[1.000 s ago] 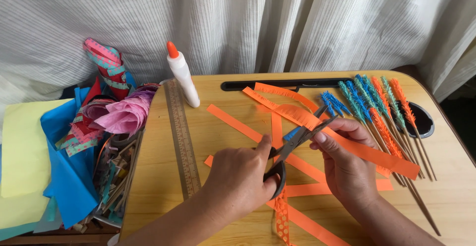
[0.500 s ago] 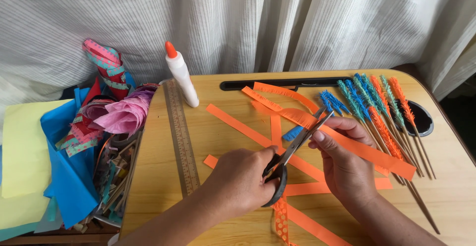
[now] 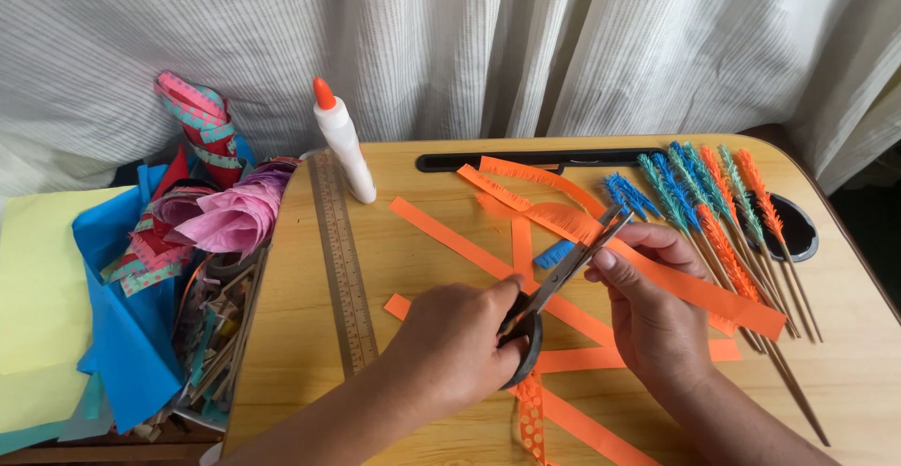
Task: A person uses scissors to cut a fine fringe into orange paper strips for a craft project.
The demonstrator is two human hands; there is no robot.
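Left hand (image 3: 460,344) works scissors (image 3: 554,283); right hand (image 3: 652,306) pinches orange strip (image 3: 694,288).

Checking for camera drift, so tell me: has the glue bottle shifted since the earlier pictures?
No. The glue bottle still stands just right of the ruler's top end, as before.

My hands, head view: left hand (image 3: 457,346) and right hand (image 3: 657,311), both bare. No gloves, no rings, no watch or bands on either wrist. No sleeves in view either; both forearms are uncovered right down to the bottom edge of the frame. Right hand's nails are short and unpainted, thumbnail plainly visible. Left hand shows its back to the camera, knuckles up, nails hidden. No marks, tape or plasters visible on either hand. That's all there is of me in view.
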